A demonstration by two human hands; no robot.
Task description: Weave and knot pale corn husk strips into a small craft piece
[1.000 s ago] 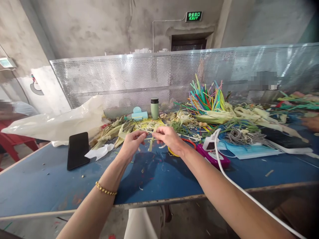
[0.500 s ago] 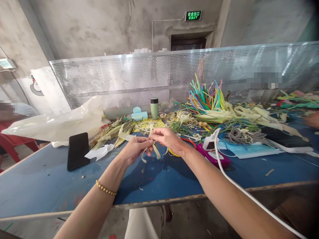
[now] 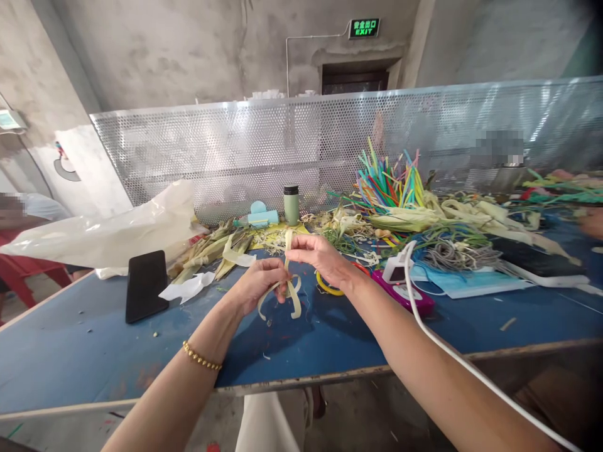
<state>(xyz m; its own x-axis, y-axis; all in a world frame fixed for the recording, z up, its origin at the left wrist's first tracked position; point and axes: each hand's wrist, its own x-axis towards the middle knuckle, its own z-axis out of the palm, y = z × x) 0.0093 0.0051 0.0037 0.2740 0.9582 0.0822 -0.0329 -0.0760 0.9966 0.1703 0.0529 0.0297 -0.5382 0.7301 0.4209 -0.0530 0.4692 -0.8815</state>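
Pale husk strips (image 3: 296, 307) are pinched in front of me, above the blue table (image 3: 188, 358). My left hand (image 3: 258, 284), below a gold bead bracelet (image 3: 201, 356), is closed on them where they cross, with curled ends hanging below the fingers. Thumb and fingertips of my right hand (image 3: 316, 256) grip an upright end of a strip just above the left hand. The exact crossing of the strips is hidden by my left fingers. Yellow rings (image 3: 328, 287), perhaps scissor handles, lie behind my right wrist.
A black phone (image 3: 147, 285) and torn white paper (image 3: 187, 287) lie left. Dried husks (image 3: 202, 251), a green bottle (image 3: 291, 206) and coloured stems (image 3: 389, 179) stand or lie behind. A purple device (image 3: 412, 300) and white cable (image 3: 438, 342) are right. Another person's hand (image 3: 591, 223) shows far right.
My right hand has moved slightly up and away from the left, drawing a strip end upward. The hanging ends now curl lower and wider beneath my left hand.
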